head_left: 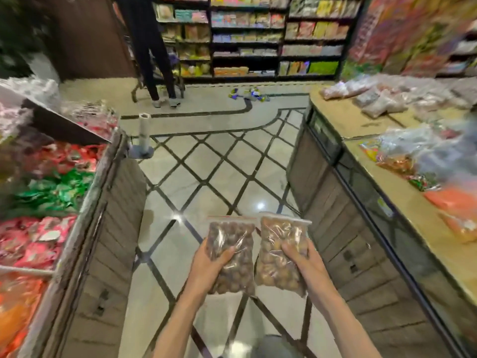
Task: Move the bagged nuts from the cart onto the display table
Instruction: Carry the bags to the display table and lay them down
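Over tiled floor [206, 161], our left hand [210, 262] and right hand [299, 257] each grip a nut bag [233, 254], [280, 254] lengthwise, zip ends pointing away from us.

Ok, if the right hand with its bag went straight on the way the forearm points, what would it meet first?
The right hand points up the aisle, holding the lighter bag of nuts. Ahead lies only open tiled floor. The display table stands off to the right, seemingly clear of that line, though depth is unclear.
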The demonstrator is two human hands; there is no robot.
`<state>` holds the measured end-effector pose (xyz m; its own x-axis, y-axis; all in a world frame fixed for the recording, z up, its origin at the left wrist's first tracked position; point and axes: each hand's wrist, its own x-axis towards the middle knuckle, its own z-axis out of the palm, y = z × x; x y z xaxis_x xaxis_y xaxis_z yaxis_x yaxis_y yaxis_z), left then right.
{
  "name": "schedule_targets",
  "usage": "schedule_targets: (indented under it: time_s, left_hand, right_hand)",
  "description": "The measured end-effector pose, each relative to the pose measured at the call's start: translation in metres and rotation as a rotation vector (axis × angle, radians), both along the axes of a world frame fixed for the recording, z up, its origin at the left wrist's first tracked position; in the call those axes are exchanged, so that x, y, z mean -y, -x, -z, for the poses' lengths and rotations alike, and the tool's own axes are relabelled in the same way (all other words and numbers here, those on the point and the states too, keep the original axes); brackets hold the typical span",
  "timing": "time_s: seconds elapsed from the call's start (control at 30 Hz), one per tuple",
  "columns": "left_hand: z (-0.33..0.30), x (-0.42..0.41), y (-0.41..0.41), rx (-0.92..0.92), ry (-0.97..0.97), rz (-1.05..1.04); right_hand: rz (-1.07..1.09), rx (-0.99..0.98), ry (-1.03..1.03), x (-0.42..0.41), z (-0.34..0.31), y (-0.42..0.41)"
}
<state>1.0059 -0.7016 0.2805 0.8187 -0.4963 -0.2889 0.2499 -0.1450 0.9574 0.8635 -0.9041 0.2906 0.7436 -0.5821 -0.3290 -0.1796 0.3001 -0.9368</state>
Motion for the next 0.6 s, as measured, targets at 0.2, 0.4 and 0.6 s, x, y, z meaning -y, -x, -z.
schedule_targets:
  time_s: [0.2, 0.4, 0.6]
  left_hand:
    - [0.012, 0.072, -0.115, 0.017, -0.038, 0.078]
    - [0.017, 0.168, -0.235, 0.048, -0.060, 0.097]
    - [0.000, 0.275, -0.339, 0.028, -0.052, 0.152]
  right_hand:
    - [0.093, 0.005, -0.010, 0.062, 0.015, -0.099]
    - [0.104, 0.034, 0.025, 0.154, 0.017, -0.212]
    - [0.102, 0.027, 0.030, 0.258, 0.012, -0.322]
